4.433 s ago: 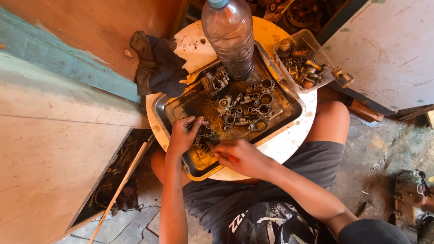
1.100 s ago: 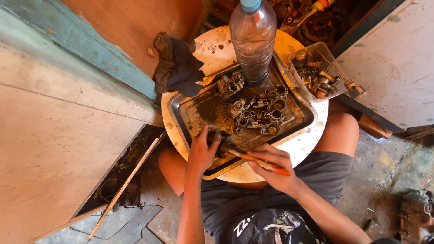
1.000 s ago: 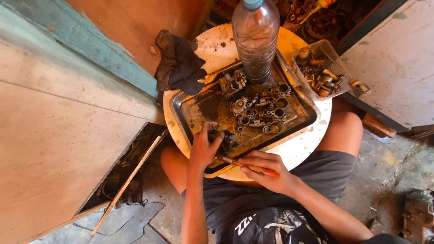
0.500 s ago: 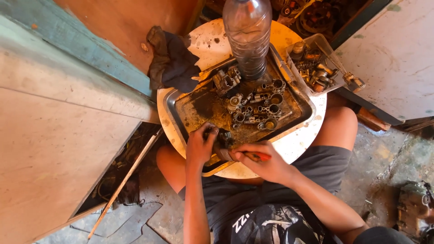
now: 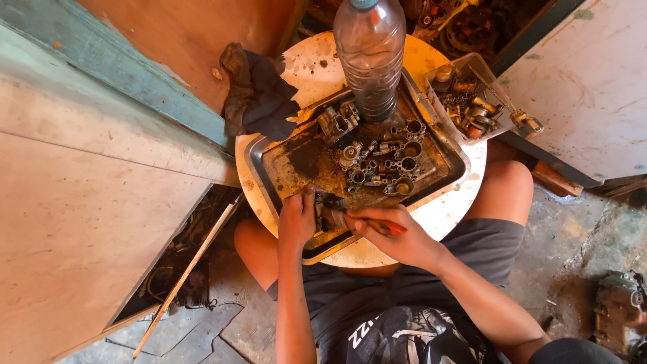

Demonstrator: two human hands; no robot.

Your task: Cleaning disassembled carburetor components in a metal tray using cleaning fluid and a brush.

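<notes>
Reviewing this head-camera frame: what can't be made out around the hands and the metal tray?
- Small part under the left hand: mostly covered by its fingers; kind unclear.
- Tool in the right hand: only an orange handle shows; the tip is hidden between the hands.
- Small metal parts in the tray: too small to identify.
- Plastic bottle: cap cut off by the top edge.

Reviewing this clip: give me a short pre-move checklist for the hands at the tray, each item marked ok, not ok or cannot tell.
1. Left hand steadies the small metal part: ok.
2. Right hand grips the orange-handled tool: ok.
3. Tool tip seated on the part: cannot tell, hidden by fingers.
4. Metal tray lies flat on the round table: ok.
5. Plastic bottle upright, apart from both hands: ok.
</notes>
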